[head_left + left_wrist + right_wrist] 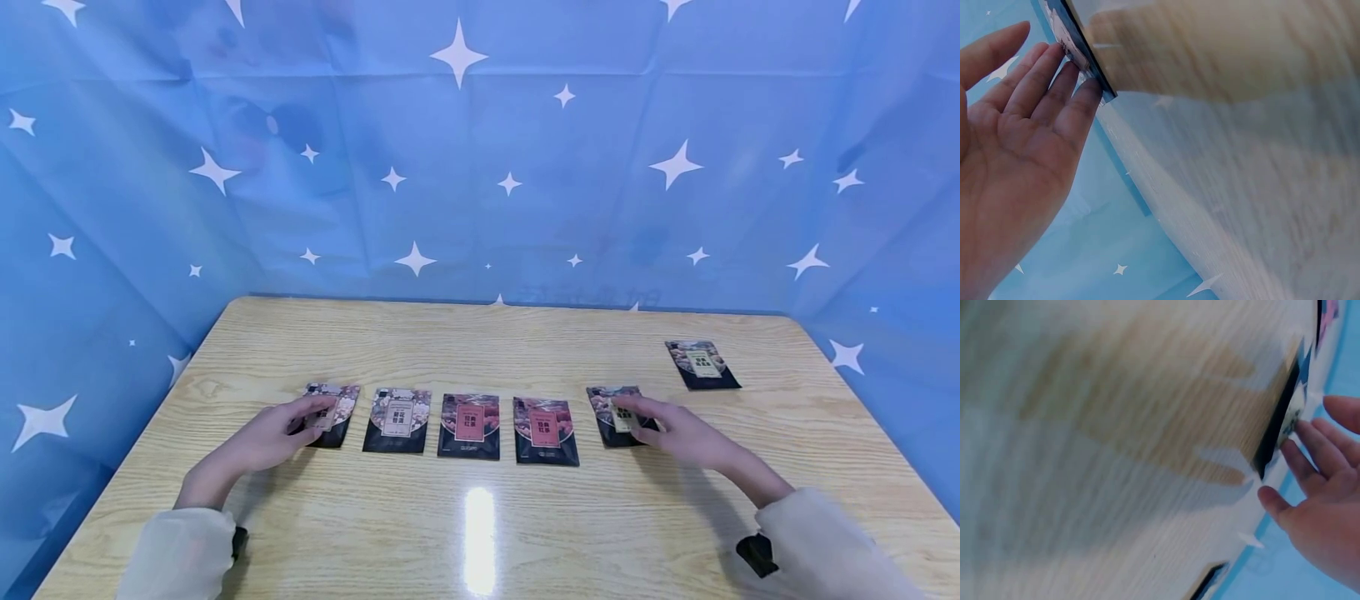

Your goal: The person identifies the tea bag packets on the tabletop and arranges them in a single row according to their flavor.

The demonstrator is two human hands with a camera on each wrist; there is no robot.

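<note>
My left hand (270, 435) rests its fingertips on the leftmost sachet (344, 412), a small flat packet with a pale pink floral print and a black lower edge. In the left wrist view its fingers are extended against that sachet's face. On the other side my right hand (690, 433) lies over a dark floral sachet (603, 408) with a pale green label. The right wrist view has the fingertips (1286, 447) at this packet's face, the fingers loosely spread. Both hands partly cover the packets beneath them.
Between the hands lie a pale pink-labelled sachet (397, 420) and two red-labelled sachets, one left (468, 427) and one right (546, 431). Another green-labelled sachet (702, 365) lies farther back at right. A blue star-printed cloth (480, 217) hangs behind the wooden table (360, 533).
</note>
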